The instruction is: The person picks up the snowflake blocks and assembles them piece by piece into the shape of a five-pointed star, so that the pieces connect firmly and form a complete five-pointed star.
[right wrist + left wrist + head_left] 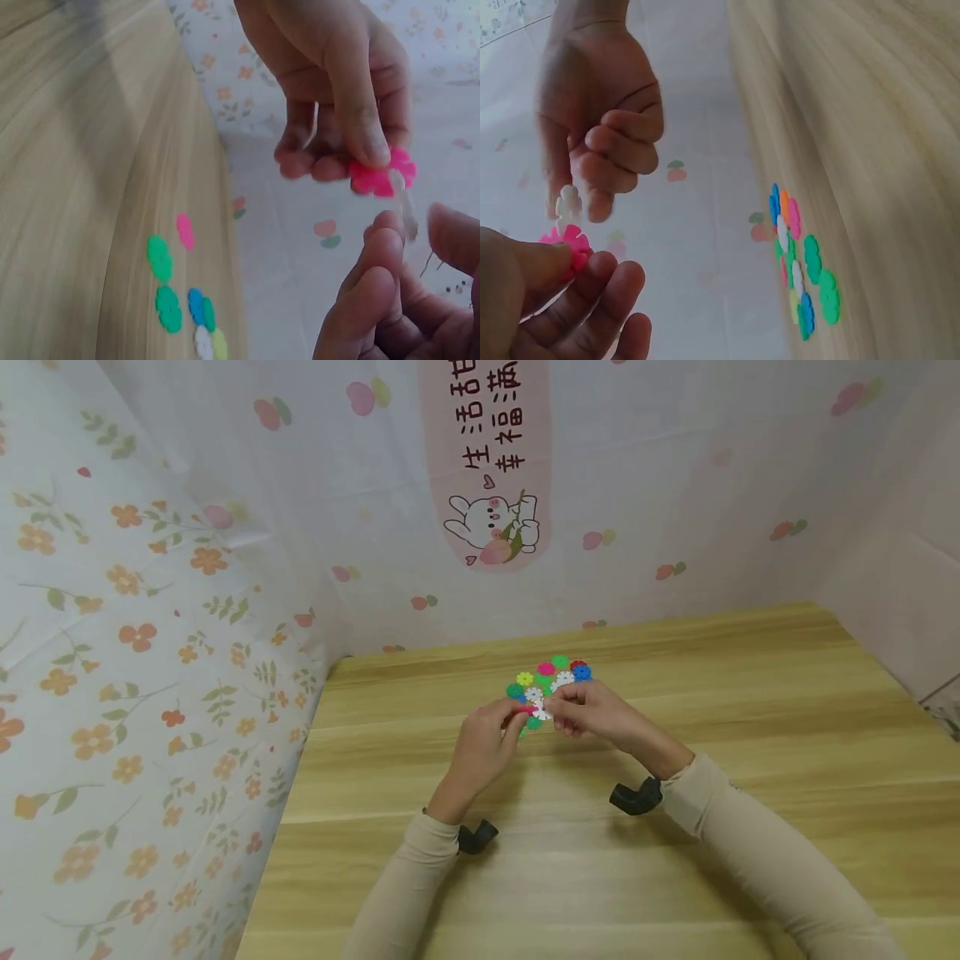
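Over the table, my left hand (482, 739) pinches a bright pink snowflake disc (373, 178) between thumb and fingers. My right hand (600, 714) pinches a white snowflake disc (569, 202) at its edge, thumb on one side and a finger on the other. The two discs meet, the white one standing crosswise at the pink one's notched rim. In the left wrist view the right hand's other fingers are curled in. Fingertips cover parts of both discs.
Several loose snowflake discs lie on the wooden table (420, 727) behind the hands, among them a yellow disc (524, 678), a blue disc (582, 672) and a green disc (829, 297). A printed curtain (300, 527) hangs behind. Black wrist mounts (636, 796) hang below the sleeves.
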The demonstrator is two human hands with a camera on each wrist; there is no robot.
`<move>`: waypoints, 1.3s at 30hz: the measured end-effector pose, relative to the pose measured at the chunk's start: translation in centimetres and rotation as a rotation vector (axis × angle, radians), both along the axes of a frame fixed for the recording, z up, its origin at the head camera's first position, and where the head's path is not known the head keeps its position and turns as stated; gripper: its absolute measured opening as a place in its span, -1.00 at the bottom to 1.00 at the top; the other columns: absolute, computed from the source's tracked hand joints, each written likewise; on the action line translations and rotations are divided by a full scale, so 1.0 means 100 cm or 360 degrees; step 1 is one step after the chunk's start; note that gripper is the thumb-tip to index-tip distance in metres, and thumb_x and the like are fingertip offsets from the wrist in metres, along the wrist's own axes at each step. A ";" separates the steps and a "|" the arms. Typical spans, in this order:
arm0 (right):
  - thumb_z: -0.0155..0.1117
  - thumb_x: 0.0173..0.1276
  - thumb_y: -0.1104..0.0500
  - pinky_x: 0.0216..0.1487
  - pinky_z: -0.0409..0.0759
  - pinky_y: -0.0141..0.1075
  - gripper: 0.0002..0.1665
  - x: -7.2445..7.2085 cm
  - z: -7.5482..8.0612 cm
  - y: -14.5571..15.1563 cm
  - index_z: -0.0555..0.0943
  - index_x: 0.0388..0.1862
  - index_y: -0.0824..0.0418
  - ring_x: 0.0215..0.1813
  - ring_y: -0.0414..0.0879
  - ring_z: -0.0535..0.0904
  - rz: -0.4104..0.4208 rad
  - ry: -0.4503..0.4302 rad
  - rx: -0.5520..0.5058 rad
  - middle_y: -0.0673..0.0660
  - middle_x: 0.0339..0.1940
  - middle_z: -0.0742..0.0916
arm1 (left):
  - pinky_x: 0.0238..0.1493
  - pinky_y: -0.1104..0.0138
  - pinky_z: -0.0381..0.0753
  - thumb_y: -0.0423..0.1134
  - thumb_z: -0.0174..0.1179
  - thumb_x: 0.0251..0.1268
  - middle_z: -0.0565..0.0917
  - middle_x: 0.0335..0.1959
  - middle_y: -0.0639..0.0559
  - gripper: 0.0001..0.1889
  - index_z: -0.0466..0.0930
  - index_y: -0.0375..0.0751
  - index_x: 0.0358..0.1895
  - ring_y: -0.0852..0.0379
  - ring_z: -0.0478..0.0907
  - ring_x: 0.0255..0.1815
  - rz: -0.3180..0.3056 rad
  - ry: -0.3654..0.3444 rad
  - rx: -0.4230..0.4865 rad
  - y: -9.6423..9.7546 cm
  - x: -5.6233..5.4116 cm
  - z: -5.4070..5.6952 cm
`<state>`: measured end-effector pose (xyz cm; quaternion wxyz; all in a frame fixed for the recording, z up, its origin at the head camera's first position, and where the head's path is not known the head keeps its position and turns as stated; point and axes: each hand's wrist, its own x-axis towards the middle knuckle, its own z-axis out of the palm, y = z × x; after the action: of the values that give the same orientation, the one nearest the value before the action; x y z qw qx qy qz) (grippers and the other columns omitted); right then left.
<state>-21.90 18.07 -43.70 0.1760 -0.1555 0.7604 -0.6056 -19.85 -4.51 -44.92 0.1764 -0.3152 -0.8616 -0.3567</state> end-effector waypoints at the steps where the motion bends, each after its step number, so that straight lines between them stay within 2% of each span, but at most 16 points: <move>1: 0.14 0.55 -0.05 -0.35 0.60 -0.21 -0.57 -0.002 -0.001 0.001 0.59 -0.22 0.34 -0.40 0.04 0.55 -0.0029 -0.0012 0.0008 0.22 -0.42 0.62 | -0.27 0.44 0.60 -0.28 0.17 0.48 0.69 -0.34 0.06 -0.86 0.70 -0.24 -0.15 0.25 0.58 -0.37 0.0008 -0.0019 0.0023 -0.001 0.000 0.000; 4: 0.08 0.58 -0.09 -0.33 0.59 -0.19 -0.53 -0.012 -0.006 0.010 0.56 -0.01 0.34 -0.41 0.00 0.54 -0.0207 -0.0045 0.0047 0.21 -0.35 0.62 | -0.26 0.41 0.61 -0.28 0.17 0.48 0.70 -0.33 0.04 -0.86 0.69 -0.25 -0.14 0.23 0.60 -0.35 0.0036 -0.0045 0.0066 -0.005 0.001 0.000; 8: 0.05 0.60 -0.05 -0.32 0.57 -0.22 -0.49 -0.028 -0.023 0.025 0.44 0.25 0.31 -0.47 -0.10 0.49 -0.0507 -0.0125 0.0060 0.29 -0.23 0.61 | -0.27 0.39 0.61 -0.29 0.18 0.47 0.71 -0.33 0.04 -0.88 0.68 -0.24 -0.18 0.23 0.59 -0.36 0.0061 -0.0053 0.0092 -0.010 0.002 -0.002; 11: 0.03 0.61 0.01 -0.37 0.56 -0.28 -0.50 -0.039 -0.037 0.033 0.36 0.36 0.26 -0.53 -0.16 0.46 -0.0631 -0.0213 0.0021 0.35 -0.15 0.58 | -0.30 0.39 0.59 -0.29 0.19 0.47 0.70 -0.36 0.05 -0.89 0.68 -0.24 -0.20 0.24 0.57 -0.39 0.0067 -0.0043 0.0092 -0.012 0.003 -0.003; 16: 0.05 0.60 0.07 -0.54 0.50 -0.41 -0.49 -0.057 -0.058 0.039 0.30 0.42 0.21 -0.61 -0.22 0.42 -0.0707 -0.0352 -0.0096 0.25 -0.24 0.57 | -0.31 0.40 0.58 -0.28 0.18 0.47 0.69 -0.38 0.07 -0.88 0.68 -0.23 -0.18 0.24 0.56 -0.40 0.0056 -0.0055 0.0081 -0.012 0.005 -0.005; 21: 0.09 0.57 0.17 -0.61 0.45 -0.42 -0.40 -0.072 -0.073 0.039 0.19 0.49 0.22 -0.65 -0.22 0.41 -0.0680 -0.0388 -0.0125 0.12 -0.46 0.59 | -0.27 0.40 0.61 -0.27 0.18 0.48 0.71 -0.34 0.06 -0.88 0.68 -0.22 -0.16 0.25 0.60 -0.36 0.0027 -0.0121 0.0083 -0.010 0.007 -0.006; 25: 0.12 0.55 0.17 -0.61 0.48 -0.38 -0.36 -0.078 -0.080 0.035 0.18 0.51 0.21 -0.67 -0.20 0.45 -0.0691 -0.0360 -0.0029 0.09 -0.52 0.62 | -0.25 0.41 0.62 -0.26 0.18 0.48 0.72 -0.32 0.05 -0.87 0.68 -0.23 -0.14 0.25 0.63 -0.34 -0.0003 -0.0155 0.0080 -0.008 0.008 -0.006; 29: 0.20 0.50 0.17 -0.60 0.50 -0.37 -0.35 -0.082 -0.079 0.031 0.23 0.48 0.21 -0.67 -0.19 0.48 -0.0757 -0.0292 0.0143 0.11 -0.50 0.65 | -0.23 0.41 0.62 -0.25 0.19 0.47 0.71 -0.34 0.06 -0.87 0.67 -0.24 -0.15 0.25 0.63 -0.34 -0.0017 -0.0139 0.0076 -0.004 0.006 -0.004; 35: 0.29 0.39 0.23 -0.60 0.51 -0.37 -0.43 -0.085 -0.072 0.026 0.35 0.33 0.23 -0.66 -0.16 0.50 -0.0818 -0.0257 0.0299 0.12 -0.52 0.68 | -0.23 0.39 0.62 -0.27 0.20 0.46 0.70 -0.36 0.06 -0.88 0.66 -0.24 -0.18 0.24 0.60 -0.34 -0.0027 -0.0109 0.0080 -0.001 0.004 -0.001; 39: 0.31 0.35 0.23 -0.61 0.51 -0.38 -0.50 -0.086 -0.074 0.025 0.41 0.22 0.24 -0.68 -0.18 0.50 -0.0855 -0.0241 0.0389 0.11 -0.56 0.67 | -0.22 0.39 0.62 -0.27 0.20 0.46 0.70 -0.35 0.06 -0.88 0.66 -0.24 -0.17 0.24 0.61 -0.34 -0.0020 -0.0118 0.0074 0.000 0.004 -0.001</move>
<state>-30.54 20.55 -51.07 0.0832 0.1190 0.8261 -0.5444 -19.40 -4.50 -44.99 0.1495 -0.3030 -0.8570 -0.3890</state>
